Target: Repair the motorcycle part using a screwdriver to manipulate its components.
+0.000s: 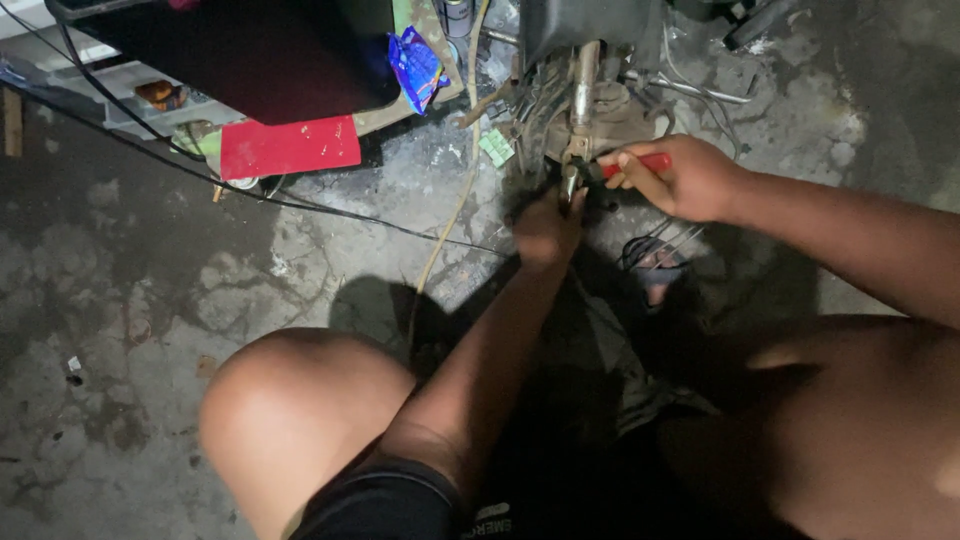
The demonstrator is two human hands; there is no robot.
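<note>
My right hand (680, 178) grips a red-handled tool (640, 163), its tip pointed left into a grimy metal machine part (590, 105) with a tube and cables. My left hand (547, 228) is just below that part, fingers closed around a small piece at its lower end beside the tool tip; what it pinches is too dark to tell. Both arms reach forward over my bare knees.
Cracked concrete floor (150, 300) all round. A red flat sheet (290, 146) and a large dark panel (250, 50) lie at upper left, a blue packet (415, 65) beside them. A black cable (300, 205) and a yellowish cord (455, 200) cross the floor. A sandalled foot (655, 265) is below my right hand.
</note>
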